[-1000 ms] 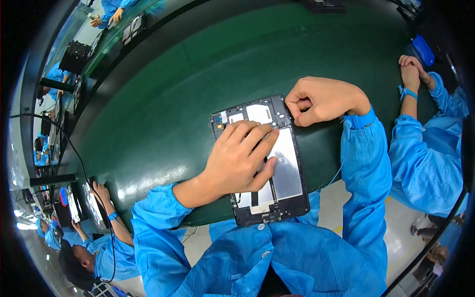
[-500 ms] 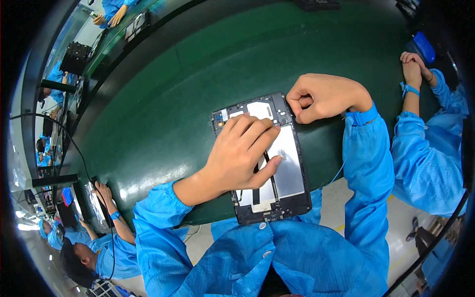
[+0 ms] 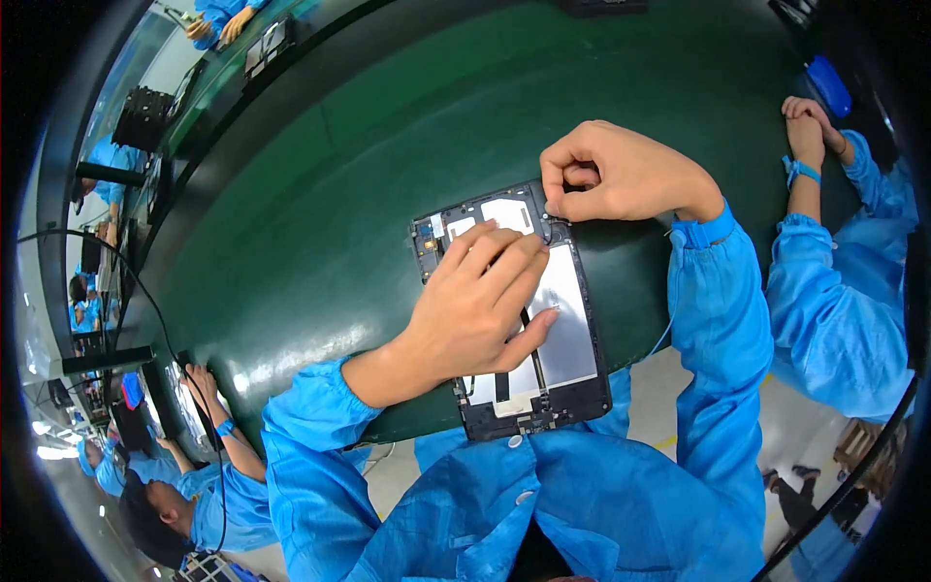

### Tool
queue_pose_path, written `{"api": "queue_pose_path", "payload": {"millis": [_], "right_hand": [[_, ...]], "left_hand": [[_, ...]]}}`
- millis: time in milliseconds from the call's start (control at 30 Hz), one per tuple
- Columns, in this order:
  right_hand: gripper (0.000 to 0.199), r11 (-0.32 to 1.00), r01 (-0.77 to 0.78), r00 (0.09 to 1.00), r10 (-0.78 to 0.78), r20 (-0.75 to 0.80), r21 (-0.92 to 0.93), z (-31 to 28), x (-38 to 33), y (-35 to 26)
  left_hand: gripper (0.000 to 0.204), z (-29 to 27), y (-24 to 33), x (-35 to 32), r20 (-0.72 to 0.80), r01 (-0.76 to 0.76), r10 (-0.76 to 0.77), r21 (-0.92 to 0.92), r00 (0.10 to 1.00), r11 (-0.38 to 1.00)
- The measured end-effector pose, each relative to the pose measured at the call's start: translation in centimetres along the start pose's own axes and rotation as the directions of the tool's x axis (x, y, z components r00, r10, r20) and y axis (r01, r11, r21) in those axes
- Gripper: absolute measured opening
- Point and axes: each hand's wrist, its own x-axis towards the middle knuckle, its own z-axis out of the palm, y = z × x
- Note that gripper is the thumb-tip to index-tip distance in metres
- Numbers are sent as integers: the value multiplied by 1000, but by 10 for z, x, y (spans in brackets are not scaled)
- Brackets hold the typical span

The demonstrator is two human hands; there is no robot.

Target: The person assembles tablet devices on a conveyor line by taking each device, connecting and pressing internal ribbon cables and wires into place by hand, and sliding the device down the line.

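An opened tablet (image 3: 567, 339), with a black frame, silver-white inner plates and dark flat cables, lies at the near edge of the green table. My left hand (image 3: 475, 301) rests on its middle, fingers stretched out and slightly apart, covering part of the inside. At the tablet's far right corner, the thumb and forefinger of my right hand (image 3: 621, 175) are pinched together. Whatever may be between those fingertips is too small or hidden to make out. A blue wrist strap (image 3: 708, 231) with a thin cord is around my right wrist.
The green table (image 3: 388, 145) spreads out beyond the tablet. A co-worker's clasped hands (image 3: 810, 131) rest at the right, near a blue object (image 3: 829, 85). Another person's hand (image 3: 202, 388) is at the left by a device. A black cable (image 3: 155, 301) hangs at the left.
My right hand has moved left and slightly away from me, its pinched fingertips now over the tablet's far right corner. My left hand stays almost in place on the tablet.
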Motion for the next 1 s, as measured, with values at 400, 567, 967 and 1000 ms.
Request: {"api": "queue_pose_path", "payload": {"millis": [400, 567, 967, 1000], "right_hand": [[20, 1000, 9, 998, -8, -65, 12, 8, 7, -3], [24, 998, 55, 997, -53, -58, 38, 12, 12, 7], [23, 990, 120, 992, -117, -49, 69, 17, 18, 15], [23, 990, 121, 992, -118, -50, 68, 17, 19, 15]], "left_hand": [[50, -1, -2, -2, 3, 47, -47, -43, 999, 998], [48, 0, -3, -3, -6, 60, -60, -30, 998, 998], [45, -4, 4, -5, 34, 77, -81, 102, 996, 992], [45, -4, 4, -5, 36, 90, -94, 96, 995, 991]]}}
